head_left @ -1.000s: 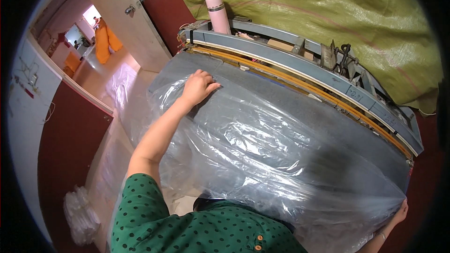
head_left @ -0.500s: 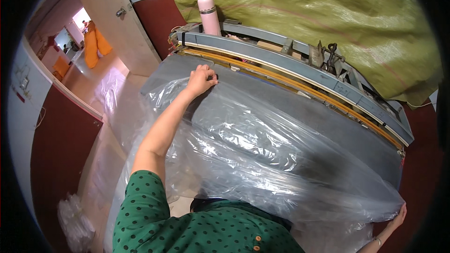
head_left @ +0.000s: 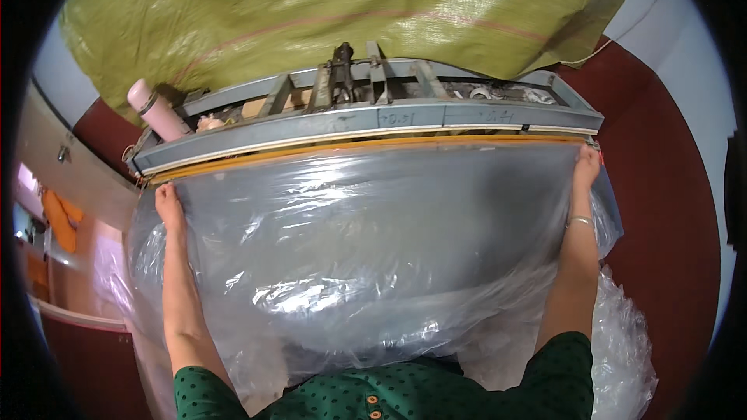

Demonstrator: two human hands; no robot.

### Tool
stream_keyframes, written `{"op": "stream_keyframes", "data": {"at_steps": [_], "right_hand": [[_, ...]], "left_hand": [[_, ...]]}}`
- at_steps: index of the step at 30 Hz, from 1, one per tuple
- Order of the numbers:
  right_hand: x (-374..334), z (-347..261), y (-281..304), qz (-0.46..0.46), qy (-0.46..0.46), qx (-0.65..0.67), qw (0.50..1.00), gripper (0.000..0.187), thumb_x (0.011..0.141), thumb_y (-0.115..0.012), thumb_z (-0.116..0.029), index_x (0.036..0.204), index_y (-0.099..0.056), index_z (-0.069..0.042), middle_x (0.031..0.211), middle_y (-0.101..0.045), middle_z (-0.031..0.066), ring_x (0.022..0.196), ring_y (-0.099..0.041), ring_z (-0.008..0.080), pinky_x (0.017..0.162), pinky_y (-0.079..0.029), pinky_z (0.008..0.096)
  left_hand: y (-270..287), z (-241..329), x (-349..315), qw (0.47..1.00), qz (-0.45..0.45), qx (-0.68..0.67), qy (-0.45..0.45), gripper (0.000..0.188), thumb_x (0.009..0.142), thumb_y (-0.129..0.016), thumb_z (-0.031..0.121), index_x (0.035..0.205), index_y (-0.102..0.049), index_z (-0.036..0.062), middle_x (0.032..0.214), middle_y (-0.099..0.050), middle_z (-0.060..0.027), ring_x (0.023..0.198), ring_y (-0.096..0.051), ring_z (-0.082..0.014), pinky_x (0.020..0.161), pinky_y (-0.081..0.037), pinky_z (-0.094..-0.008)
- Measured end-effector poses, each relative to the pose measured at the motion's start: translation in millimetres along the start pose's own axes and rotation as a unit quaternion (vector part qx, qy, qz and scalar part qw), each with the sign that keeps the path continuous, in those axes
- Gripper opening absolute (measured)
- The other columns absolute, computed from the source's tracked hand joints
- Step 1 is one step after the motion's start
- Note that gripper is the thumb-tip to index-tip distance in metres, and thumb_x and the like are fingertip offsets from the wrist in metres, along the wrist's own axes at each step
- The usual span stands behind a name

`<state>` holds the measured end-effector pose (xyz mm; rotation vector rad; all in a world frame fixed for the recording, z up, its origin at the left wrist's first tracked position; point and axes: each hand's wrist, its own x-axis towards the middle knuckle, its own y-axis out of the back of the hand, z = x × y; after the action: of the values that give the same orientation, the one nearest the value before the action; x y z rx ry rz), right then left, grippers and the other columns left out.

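A wide sheet of clear plastic film point(head_left: 373, 225) is stretched between my hands over a dark grey flat surface. My left hand point(head_left: 168, 205) is closed on its far left corner, just short of the orange strip point(head_left: 334, 148). At the far right, my right hand point(head_left: 587, 163) grips the other corner beside the end of that strip. The film's far edge runs fairly straight along the strip, and its near part hangs in shiny folds toward my body. Behind the strip stands a long grey metal frame point(head_left: 311, 123).
On the frame's left end stands a pink bottle point(head_left: 156, 109); dark metal clamp parts point(head_left: 342, 74) sit mid-frame. A yellow-green woven sheet point(head_left: 350, 8) covers the back. Crumpled plastic point(head_left: 622, 342) lies to the right. A door point(head_left: 74, 148) is at the left.
My right hand has come up from the lower right to the strip's right end, drawing the film across the surface. My left hand now grips the left corner. The view has swung right.
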<state>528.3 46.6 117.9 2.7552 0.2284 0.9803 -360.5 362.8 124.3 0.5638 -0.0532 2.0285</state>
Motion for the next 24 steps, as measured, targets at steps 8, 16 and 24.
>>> {"op": "stream_keyframes", "data": {"at_steps": [8, 16, 24], "right_hand": [[-19, -39, -47, 0.036, -0.021, 0.038, 0.998, 0.016, 0.076, -0.059, -0.015, 0.075, -0.049, -0.002, 0.072, -0.054, 0.0043, 0.067, -0.050, 0.0122, 0.065, -0.042, 0.0255], [-18, -62, -48, 0.063, -0.106, 0.038, 0.992, 0.009, 0.076, -0.051, -0.007, 0.083, -0.048, -0.003, 0.075, -0.054, 0.0068, 0.066, -0.051, 0.0141, 0.061, -0.043, 0.0276], [-37, -97, -51, 0.161, -0.027, -0.003, 0.987, 0.016, 0.082, -0.047, -0.009, 0.095, -0.048, -0.001, 0.091, -0.054, 0.0119, 0.084, -0.052, 0.0204, 0.076, -0.041, 0.0295]], "left_hand": [[2, -19, 27, 1.000, 0.019, -0.018, -0.004, 0.018, 0.080, -0.058, 0.020, 0.070, -0.050, 0.0086, 0.062, -0.043, 0.0066, 0.052, -0.031, -0.0031, 0.046, -0.026, -0.0182], [16, -2, 24, 0.998, 0.016, -0.052, 0.021, 0.015, 0.083, -0.053, 0.021, 0.079, -0.044, 0.0089, 0.062, -0.044, 0.0033, 0.049, -0.036, -0.0049, 0.042, -0.031, -0.0196], [12, 26, 6, 0.990, -0.034, -0.108, 0.088, 0.010, 0.084, -0.049, 0.018, 0.085, -0.045, 0.0092, 0.064, -0.046, 0.0014, 0.051, -0.044, -0.0070, 0.042, -0.034, -0.0191]]}}
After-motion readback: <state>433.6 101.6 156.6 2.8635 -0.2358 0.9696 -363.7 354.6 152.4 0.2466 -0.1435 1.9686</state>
